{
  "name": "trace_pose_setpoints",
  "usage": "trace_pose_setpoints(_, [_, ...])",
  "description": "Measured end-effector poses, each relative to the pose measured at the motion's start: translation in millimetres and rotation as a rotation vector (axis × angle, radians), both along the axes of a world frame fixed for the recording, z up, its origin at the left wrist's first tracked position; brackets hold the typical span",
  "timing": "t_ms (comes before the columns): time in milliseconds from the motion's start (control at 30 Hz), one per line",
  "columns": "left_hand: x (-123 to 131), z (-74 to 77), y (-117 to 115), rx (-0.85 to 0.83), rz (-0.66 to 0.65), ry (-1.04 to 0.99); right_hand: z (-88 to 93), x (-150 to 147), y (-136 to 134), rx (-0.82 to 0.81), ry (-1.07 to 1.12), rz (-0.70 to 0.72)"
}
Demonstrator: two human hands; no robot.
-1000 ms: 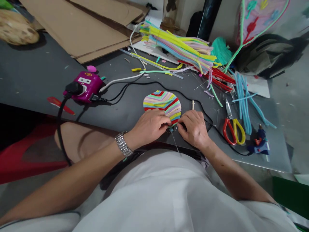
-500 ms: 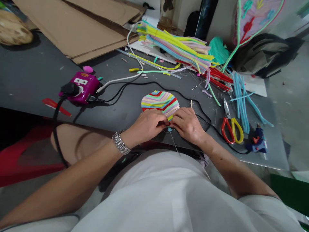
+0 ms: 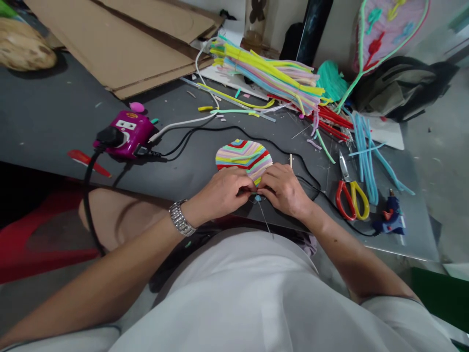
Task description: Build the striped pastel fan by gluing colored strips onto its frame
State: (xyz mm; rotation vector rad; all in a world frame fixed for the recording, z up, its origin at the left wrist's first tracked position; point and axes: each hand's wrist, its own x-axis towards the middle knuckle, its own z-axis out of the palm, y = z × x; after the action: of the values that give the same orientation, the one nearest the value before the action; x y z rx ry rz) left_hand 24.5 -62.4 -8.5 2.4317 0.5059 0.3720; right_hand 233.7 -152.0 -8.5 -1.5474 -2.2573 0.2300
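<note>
A round disc of striped pipe cleaners (image 3: 244,156) in pink, red, yellow, green and blue lies on the dark table, its lower edge pinched between my hands. My left hand (image 3: 220,193) grips that edge from the left, and my right hand (image 3: 282,190) grips it from the right, fingertips nearly meeting. Below the fingers hangs a thin wire with a small blue tip (image 3: 258,198). The lower part of the disc is hidden by my fingers. A small wooden stick (image 3: 290,160) stands just above my right hand.
Red-handled scissors (image 3: 351,200) and a blue glue gun (image 3: 390,217) lie to the right, with a black cord looping past. Left stands a magenta power unit (image 3: 126,134). Bundled pipe cleaners (image 3: 271,80) and cardboard sheets (image 3: 110,44) lie at the back.
My right hand has moved left, closer to my left hand, over the disc's lower edge. The whole view has shifted slightly as my head moved.
</note>
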Motion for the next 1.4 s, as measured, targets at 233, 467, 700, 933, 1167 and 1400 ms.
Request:
trace_pose_setpoints(233, [-28.1, 1.9, -10.1, 0.096, 0.149, -0.042, 1.1, 1.0, 0.6, -0.007, 0.022, 0.002])
trace_pose_setpoints(467, [-37.3, -2.2, -15.5, 0.082, 0.159, -0.047, 1.9, 1.1, 1.0, -0.036, 0.028, 0.004])
trace_pose_setpoints(700, [-37.6, -6.8, -27.1, 0.073, 0.188, -0.084, 1.8, 2.2, 0.8, -0.028, 0.007, 0.012])
trace_pose_setpoints(933, [-24.4, -5.8, -34.0, 0.119, 0.316, -0.018, 3.1, 0.4, 0.4, -0.035, 0.026, 0.004])
trace_pose_setpoints(1167, [-5.4, -2.6, -33.4, 0.142, 0.445, 0.074, 1.5, 0.9, 3.4, -0.028, 0.084, 0.0])
trace_pose_setpoints(1400, [-10.5, -13.9, -18.9, 0.251, 0.147, -0.106, -0.6, 2.4, 4.8, -0.057, 0.155, -0.005])
